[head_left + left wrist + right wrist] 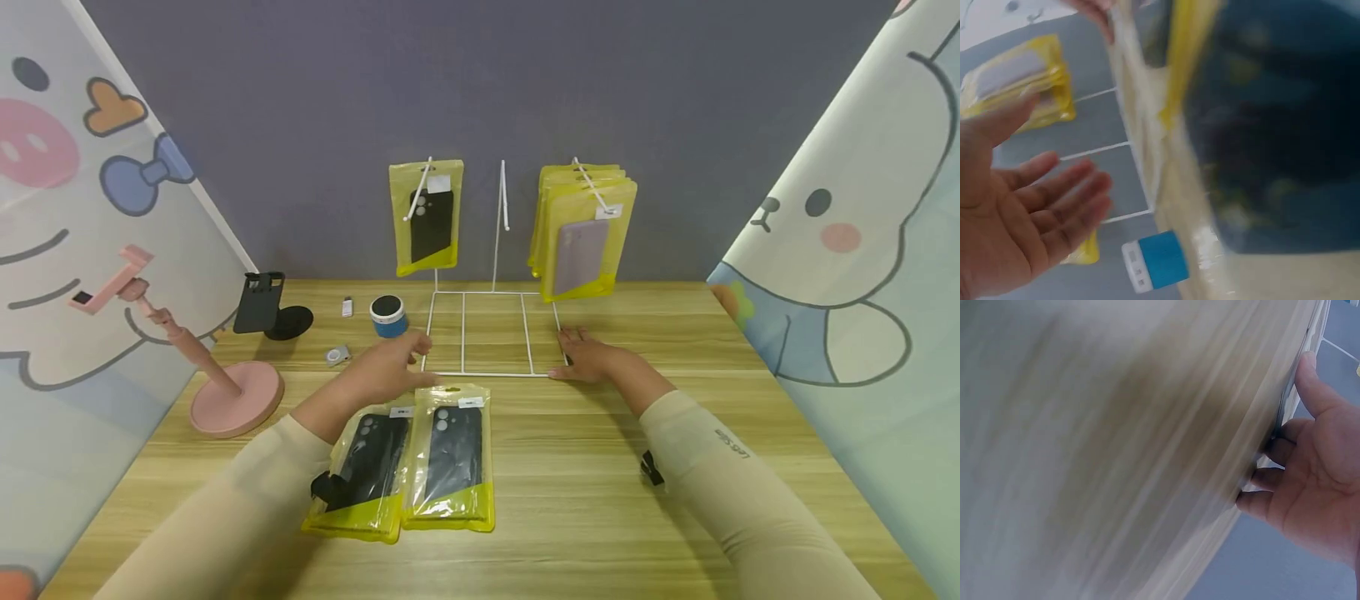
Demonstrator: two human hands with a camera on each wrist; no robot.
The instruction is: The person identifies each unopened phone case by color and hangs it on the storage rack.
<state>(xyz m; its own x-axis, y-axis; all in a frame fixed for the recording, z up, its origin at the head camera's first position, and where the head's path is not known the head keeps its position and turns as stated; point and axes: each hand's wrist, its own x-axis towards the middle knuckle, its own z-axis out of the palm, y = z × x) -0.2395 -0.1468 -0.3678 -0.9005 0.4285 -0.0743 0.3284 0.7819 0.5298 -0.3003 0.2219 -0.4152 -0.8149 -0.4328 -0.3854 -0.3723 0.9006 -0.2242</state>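
A white wire display rack (463,333) stands on the wooden table. My left hand (386,365) hovers by its front left corner, fingers apart and nothing held; the left wrist view shows the open palm (1041,212). My right hand (588,358) rests at the rack's right front corner. Its fingertips touch the tabletop in the right wrist view, with the thumb (1316,387) spread away; whether it touches the wire is unclear. Two bagged black phone cases, one (453,450) upright to me and one (367,475) slanted, lie below my left hand, partly under that wrist.
One bagged black case (431,225) hangs on the left hook, several bagged cases (581,250) on the right; the middle hook (504,200) is bare. Leftward stand a blue speaker (389,317), black phone stand (260,302), pink stand (236,400) and small gadgets (337,356).
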